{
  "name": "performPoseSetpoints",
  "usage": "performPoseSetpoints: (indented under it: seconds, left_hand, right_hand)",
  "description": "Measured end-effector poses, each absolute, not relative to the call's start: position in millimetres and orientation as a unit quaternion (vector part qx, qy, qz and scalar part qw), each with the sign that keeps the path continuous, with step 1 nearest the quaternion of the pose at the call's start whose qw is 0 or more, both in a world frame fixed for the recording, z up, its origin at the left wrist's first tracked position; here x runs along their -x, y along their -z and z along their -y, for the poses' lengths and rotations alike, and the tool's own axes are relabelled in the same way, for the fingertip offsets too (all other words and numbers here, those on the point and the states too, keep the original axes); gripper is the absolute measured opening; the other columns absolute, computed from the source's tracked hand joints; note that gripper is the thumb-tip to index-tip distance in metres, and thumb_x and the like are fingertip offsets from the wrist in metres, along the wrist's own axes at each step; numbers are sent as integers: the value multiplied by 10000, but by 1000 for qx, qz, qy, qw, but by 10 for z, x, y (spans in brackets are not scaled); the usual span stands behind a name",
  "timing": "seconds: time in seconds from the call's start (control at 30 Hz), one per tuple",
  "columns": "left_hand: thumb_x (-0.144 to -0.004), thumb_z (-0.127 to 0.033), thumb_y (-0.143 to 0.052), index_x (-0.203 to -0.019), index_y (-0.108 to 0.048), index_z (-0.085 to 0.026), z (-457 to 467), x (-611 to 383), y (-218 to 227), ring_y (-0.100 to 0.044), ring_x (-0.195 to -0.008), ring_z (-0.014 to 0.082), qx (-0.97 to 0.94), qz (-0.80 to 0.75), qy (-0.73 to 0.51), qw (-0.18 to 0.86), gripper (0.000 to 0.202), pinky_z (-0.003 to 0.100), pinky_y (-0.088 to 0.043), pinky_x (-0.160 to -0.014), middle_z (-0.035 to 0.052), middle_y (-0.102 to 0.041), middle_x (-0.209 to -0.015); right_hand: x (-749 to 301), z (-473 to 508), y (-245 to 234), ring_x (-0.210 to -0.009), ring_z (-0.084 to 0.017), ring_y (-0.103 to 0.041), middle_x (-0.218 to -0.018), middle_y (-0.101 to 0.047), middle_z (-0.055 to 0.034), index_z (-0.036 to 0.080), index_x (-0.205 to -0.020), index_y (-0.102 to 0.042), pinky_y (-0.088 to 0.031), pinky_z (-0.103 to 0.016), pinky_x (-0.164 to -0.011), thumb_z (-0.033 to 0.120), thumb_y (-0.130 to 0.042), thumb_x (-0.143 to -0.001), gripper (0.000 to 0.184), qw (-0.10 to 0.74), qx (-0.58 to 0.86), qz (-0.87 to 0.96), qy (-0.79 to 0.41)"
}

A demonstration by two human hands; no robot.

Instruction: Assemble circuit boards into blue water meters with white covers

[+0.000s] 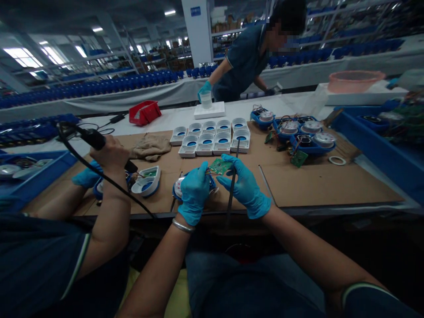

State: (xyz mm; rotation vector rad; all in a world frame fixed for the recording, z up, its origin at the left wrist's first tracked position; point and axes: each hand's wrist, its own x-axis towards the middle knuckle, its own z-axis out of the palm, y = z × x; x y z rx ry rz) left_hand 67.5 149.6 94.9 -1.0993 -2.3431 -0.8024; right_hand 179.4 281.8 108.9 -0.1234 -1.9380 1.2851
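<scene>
The green board [221, 166] was flat, with small parts on it and thin wires [211, 173] at 1 side, near the blue case [212, 183]. The left hand [194, 191] pinched the wires; the right hand [247, 185] held the board and 1 dark stick [232, 187].

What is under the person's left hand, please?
Under the gloved left hand, a blue housing shows, with a white round part at its left. The housing's middle is covered by the hand.
</scene>
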Motion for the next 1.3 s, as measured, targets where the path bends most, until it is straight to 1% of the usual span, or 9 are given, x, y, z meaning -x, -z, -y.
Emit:
performPoseSetpoints:
  seconds: [0.17,0.47,0.63,0.73,0.8,0.87,1.07,1.2,1.3]
  left_hand:
    - [-992,-295,-395,-1375,-563,-159,-1444,-730,-902,-673,-834,215,445,817,280,237,439,322,-507,-821,133,-718,-889]
    - [-968,-339,-467,-1328,-578,-195,-1429,-769,-732,-669,-1048,234,458,802,334,189,403,370,-527,-945,121,-715,-1127]
    - [-946,-331,-514,-1218,-625,-195,-1412,-794,-754,-669,-1069,216,489,788,316,200,323,443,-369,-1152,84,-724,-1139]
    - [-902,-417,-577,-1403,-469,-159,-1339,-823,-860,-586,-1231,257,499,816,237,171,574,496,-231,-1211,125,-636,-1322]
    - [-855,-487,-611,-1495,-329,-116,-1278,-836,-931,-416,-1393,333,480,848,149,168,791,563,-170,-1201,185,-473,-1484]
    - [-843,-499,-607,-1514,-290,-111,-1231,-839,-980,-291,-1449,390,464,868,63,164,838,614,-178,-1163,208,-347,-1559]
    - [-885,-514,-547,-1506,-306,-134,-1295,-780,-1005,-496,-1222,377,398,905,-13,152,766,499,-416,-941,216,-482,-1433]
    - [-866,-583,-542,-1479,-315,-55,-1368,-668,-992,-536,-1096,405,293,942,-35,158,841,508,-442,-850,262,-548,-1277]
    - [-876,-557,-540,-1459,-324,-10,-1336,-634,-996,-533,-1108,421,263,950,-27,167,828,553,-436,-889,279,-553,-1260]
  right_hand:
    - [-1842,-2804,-968,-1261,-240,-570,-1387,-570,-73,264,-1366,-504,-446,-432,-1124,334,-698,-860,547,387,-2,719,-577]
    - [-1903,-2888,-823,-1272,-242,-576,-1384,-591,-33,299,-1363,-515,-446,-461,-1133,388,-724,-829,580,316,15,640,-700]
    - [-1954,-2918,-846,-1260,-244,-583,-1370,-603,-22,296,-1335,-550,-459,-442,-1123,368,-758,-792,586,322,56,626,-709]
    - [-1961,-2966,-827,-1257,-239,-585,-1356,-612,-15,294,-1330,-557,-432,-437,-1144,325,-763,-791,578,326,59,607,-722]
    - [-1964,-2988,-809,-1261,-236,-581,-1348,-618,-8,303,-1336,-554,-420,-437,-1151,302,-757,-801,572,323,59,594,-734]
    - [-1970,-2994,-796,-1264,-234,-578,-1341,-622,3,315,-1326,-562,-416,-436,-1155,287,-759,-802,561,322,58,590,-738]
    - [-1928,-2984,-767,-1264,-219,-577,-1342,-622,22,336,-1325,-560,-436,-424,-1139,278,-739,-821,538,326,46,581,-744]
    - [-1762,-2996,-685,-1248,-217,-585,-1326,-634,14,319,-1301,-573,-442,-428,-1131,291,-748,-799,532,320,53,580,-747]
    - [-1610,-2974,-634,-1242,-218,-588,-1342,-623,-2,308,-1313,-563,-449,-436,-1122,297,-728,-807,532,310,45,570,-760]
